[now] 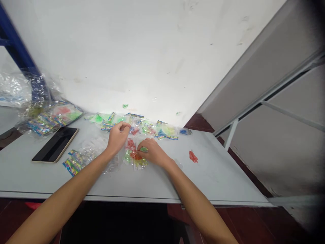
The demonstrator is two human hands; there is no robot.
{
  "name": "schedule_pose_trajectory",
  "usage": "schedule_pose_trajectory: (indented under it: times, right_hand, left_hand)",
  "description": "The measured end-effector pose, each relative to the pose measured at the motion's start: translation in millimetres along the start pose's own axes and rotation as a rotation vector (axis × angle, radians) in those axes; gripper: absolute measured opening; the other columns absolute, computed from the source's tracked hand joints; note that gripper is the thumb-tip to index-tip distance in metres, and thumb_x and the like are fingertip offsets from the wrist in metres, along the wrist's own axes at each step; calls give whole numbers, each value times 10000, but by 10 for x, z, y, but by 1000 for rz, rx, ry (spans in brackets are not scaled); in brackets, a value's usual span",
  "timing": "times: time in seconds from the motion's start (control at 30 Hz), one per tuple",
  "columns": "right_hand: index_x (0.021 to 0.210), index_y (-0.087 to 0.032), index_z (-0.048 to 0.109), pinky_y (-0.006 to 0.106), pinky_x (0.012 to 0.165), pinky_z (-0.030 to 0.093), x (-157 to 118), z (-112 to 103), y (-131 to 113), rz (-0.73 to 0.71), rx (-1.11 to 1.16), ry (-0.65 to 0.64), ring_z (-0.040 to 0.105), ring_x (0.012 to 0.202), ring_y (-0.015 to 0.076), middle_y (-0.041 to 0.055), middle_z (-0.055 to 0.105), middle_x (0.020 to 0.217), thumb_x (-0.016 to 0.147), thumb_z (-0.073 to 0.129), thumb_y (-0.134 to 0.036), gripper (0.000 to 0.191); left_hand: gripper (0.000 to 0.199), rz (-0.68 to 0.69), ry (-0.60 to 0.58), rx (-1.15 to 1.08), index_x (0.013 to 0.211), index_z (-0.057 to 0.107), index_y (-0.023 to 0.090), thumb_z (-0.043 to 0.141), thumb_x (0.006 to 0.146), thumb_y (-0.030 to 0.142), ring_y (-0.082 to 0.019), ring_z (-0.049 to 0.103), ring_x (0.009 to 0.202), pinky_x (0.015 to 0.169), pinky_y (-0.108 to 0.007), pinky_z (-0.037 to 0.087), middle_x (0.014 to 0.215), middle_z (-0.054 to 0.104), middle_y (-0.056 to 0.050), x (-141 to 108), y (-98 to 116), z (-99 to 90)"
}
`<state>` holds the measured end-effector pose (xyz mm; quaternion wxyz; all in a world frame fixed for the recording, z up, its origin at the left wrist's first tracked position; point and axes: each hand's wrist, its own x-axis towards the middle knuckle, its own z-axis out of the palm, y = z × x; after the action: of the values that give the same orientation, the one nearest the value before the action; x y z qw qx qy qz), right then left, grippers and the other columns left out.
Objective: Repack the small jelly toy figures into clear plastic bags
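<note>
My left hand is closed in a pinch just behind a small clear plastic bag of red, green and yellow pieces. What its fingertips hold, if anything, I cannot make out. Over the right side of that bag, my right hand has thumb and fingers pressed together. A small green piece shows in the gap between its fingers; whether they grip it or the film is unclear. Left of the bag lies a heap of empty-looking clear bags with a patterned blue-and-yellow header.
Filled packets line the white wall at the back. A phone lies at left, before a pile of packets. Loose red pieces rest on the white table at right. A metal frame stands beyond.
</note>
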<state>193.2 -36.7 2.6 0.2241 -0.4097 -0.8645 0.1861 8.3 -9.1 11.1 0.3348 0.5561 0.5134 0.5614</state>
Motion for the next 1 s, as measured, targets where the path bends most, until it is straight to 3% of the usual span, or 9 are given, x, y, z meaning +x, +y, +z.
schedule_pose_trajectory:
  times: [0.13,0.23,0.33,0.47,0.57,0.67,0.8,0.9,1.0]
  right_hand:
    - [752,-214,639,255,595,417,-61,-163,-36,193,199,55,584,621,132,-21,666,683,844,619,-277,114]
    - [841,-204,642,253,546,403,-256,-269,5,414,365,182,598,599,151,-7,675,668,798,653,-378,179]
    - [947,-199,647,268,547,414,-521,-290,43,592,403,263,602,588,169,-8,669,639,767,643,-364,244]
    - [962,-234,675,298,622,450,-763,-217,-13,618,171,301,605,624,173,-9,695,702,791,562,-279,209]
    - [999,-243,681,310,629,453,-808,-155,-123,571,31,231,617,632,185,5,711,737,833,523,-274,231]
    - [1051,-237,682,314,656,461,-820,-119,-226,539,-41,164,643,657,196,23,727,775,844,538,-262,254]
    - [1052,-250,696,296,675,443,-908,-208,-234,552,-147,125,661,711,197,26,738,823,866,544,-283,242]
    - [1022,-247,708,284,705,421,-1054,-465,-56,671,-266,200,661,763,191,30,742,843,868,531,-250,235]
    - [956,-229,720,276,686,395,-1247,-815,269,875,-355,319,648,785,194,50,741,886,876,508,-271,230]
  left_hand:
    - [157,1,-21,-43,809,669,198,524,766,239,-183,619,815,744,-276,445,848,693,-23,4,-16,-11]
    - [150,-29,-23,-58,805,674,196,544,750,248,-185,621,812,743,-277,446,847,696,-26,5,-54,4]
    - [147,-104,-61,-94,805,676,194,556,739,247,-191,626,803,743,-287,452,833,702,-32,4,-88,23]
    - [143,-128,-144,-105,844,676,204,579,757,263,-200,634,783,720,-291,459,829,702,-35,-60,-43,43]
    - [200,-67,-261,-16,956,684,235,583,803,313,-185,613,647,635,-292,451,800,684,-21,-161,-1,68]
    - [262,138,-339,172,1078,666,262,577,837,316,-175,578,573,625,-299,444,720,651,-1,-287,-19,116]
    - [338,513,-511,490,1237,587,230,463,927,282,-211,628,727,693,-329,476,819,676,-43,-528,-57,219]
    - [281,879,-667,589,1127,618,174,404,962,246,-243,627,894,783,-380,497,907,667,-97,-797,-11,314]
    - [232,1122,-750,542,1072,619,165,442,952,253,-243,610,992,903,-410,476,965,654,-104,-1110,65,387]
